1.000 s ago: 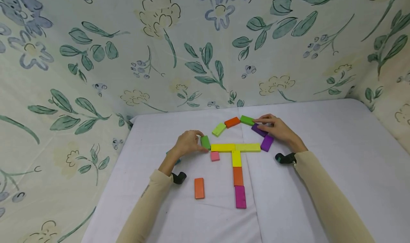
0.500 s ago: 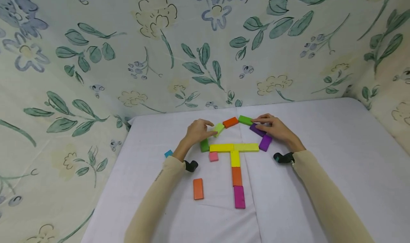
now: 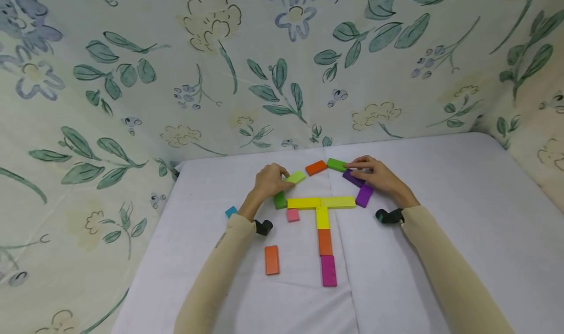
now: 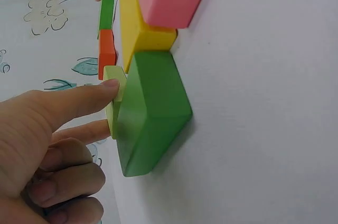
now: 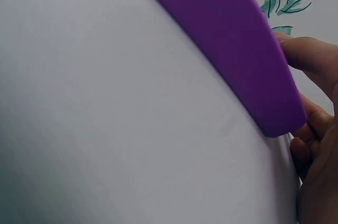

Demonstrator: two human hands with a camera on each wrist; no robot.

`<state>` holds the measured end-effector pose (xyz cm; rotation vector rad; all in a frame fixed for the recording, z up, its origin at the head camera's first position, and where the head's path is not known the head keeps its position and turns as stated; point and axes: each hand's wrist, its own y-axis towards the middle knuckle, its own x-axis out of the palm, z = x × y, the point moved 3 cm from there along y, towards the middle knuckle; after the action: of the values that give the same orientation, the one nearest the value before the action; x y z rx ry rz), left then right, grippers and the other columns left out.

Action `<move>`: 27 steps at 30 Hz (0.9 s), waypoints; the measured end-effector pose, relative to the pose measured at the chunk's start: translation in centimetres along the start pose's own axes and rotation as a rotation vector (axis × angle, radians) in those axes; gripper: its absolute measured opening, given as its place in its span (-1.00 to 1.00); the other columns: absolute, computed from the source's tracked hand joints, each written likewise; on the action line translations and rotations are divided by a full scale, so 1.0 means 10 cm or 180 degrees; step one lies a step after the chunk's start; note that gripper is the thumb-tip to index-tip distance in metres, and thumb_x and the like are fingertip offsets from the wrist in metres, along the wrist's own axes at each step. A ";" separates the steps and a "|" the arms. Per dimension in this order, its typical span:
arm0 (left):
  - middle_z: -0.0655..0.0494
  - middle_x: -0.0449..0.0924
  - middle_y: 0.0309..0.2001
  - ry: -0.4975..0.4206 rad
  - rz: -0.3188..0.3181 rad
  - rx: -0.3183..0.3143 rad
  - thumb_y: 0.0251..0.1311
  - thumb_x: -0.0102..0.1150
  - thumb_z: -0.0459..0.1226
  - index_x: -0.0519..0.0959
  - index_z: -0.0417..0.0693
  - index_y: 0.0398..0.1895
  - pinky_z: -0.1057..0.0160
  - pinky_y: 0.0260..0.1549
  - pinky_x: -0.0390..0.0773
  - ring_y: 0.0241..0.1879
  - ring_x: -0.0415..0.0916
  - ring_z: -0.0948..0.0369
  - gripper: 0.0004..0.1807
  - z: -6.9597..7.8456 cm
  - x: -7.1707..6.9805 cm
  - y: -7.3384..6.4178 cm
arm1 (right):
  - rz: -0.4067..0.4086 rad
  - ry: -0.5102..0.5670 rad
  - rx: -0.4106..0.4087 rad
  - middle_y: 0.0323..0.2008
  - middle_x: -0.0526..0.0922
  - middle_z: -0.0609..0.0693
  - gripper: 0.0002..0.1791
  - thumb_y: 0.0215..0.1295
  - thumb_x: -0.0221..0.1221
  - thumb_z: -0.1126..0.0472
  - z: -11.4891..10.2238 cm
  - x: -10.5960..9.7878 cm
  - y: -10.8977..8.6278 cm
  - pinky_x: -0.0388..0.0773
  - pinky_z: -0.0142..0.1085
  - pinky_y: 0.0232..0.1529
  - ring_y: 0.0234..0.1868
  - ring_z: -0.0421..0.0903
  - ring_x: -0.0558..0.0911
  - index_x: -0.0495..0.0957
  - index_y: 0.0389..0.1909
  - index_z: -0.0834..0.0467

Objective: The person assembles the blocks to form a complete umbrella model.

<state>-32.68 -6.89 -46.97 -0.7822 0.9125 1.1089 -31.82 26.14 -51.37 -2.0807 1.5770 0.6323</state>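
Note:
In the head view, my left hand pinches a light green block between thumb and index finger; the left wrist view shows its other fingers curled. Just below it lies a green block, partly hidden by the hand in the head view. On the right, my right hand has thumb and index finger at opposite sides of a dark purple block, the index fingertip close to a bright green block. A purple block fills much of the right wrist view. Between the hands lies a red-orange block.
Two yellow blocks form a bar under the arc. Yellow, orange and magenta blocks make a stem below. A pink block, a loose orange block and a blue block lie left on the white cloth.
My left hand has left the green block, moved up and right to the light green block, and turned it flatter, its near end toward the green block. The right hand has stayed in place.

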 end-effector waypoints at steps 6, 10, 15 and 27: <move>0.04 0.73 -0.15 0.0006 -0.0004 -0.0004 0.18 0.50 0.01 0.78 -0.08 0.01 0.24 -0.29 0.49 -0.25 0.52 0.15 -0.55 -0.03 0.01 0.00 | -0.0006 -0.0011 -0.0001 0.43 0.33 0.23 -0.52 0.54 0.16 -0.01 0.03 -0.03 -0.03 0.06 0.35 0.50 0.48 0.30 0.22 0.57 0.35 0.10; 0.03 0.72 -0.22 -0.0052 0.0055 0.0071 0.19 0.48 0.02 0.75 -0.03 0.10 0.29 -0.39 0.42 -0.31 0.50 0.15 -0.52 0.05 0.00 0.03 | 0.0026 0.0029 0.0065 0.43 0.34 0.20 -0.50 0.53 0.16 -0.06 0.04 -0.05 -0.01 0.08 0.33 0.51 0.49 0.27 0.23 0.55 0.38 0.04; 0.09 0.60 -0.38 -0.0090 0.0115 0.0256 0.26 0.43 -0.03 0.71 0.05 0.19 0.34 -0.47 0.29 -0.41 0.41 0.18 -0.54 0.25 0.04 0.13 | 0.0022 0.0069 0.0023 0.42 0.33 0.21 -0.52 0.56 0.14 -0.04 0.02 -0.05 0.00 0.09 0.32 0.51 0.48 0.28 0.24 0.55 0.38 0.04; 0.10 0.43 -0.50 -0.0097 0.0149 0.0233 0.31 0.40 -0.09 0.73 0.08 0.17 0.33 -0.42 0.23 -0.43 0.38 0.18 -0.62 0.50 0.23 0.34 | -0.0009 0.0064 -0.0078 0.40 0.35 0.23 -0.56 0.59 0.10 0.02 -0.01 -0.02 0.00 0.12 0.30 0.50 0.45 0.27 0.26 0.56 0.36 0.07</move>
<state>-34.53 -0.69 -47.15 -0.6852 0.9445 1.1194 -31.86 26.28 -51.15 -2.1131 1.5845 0.6347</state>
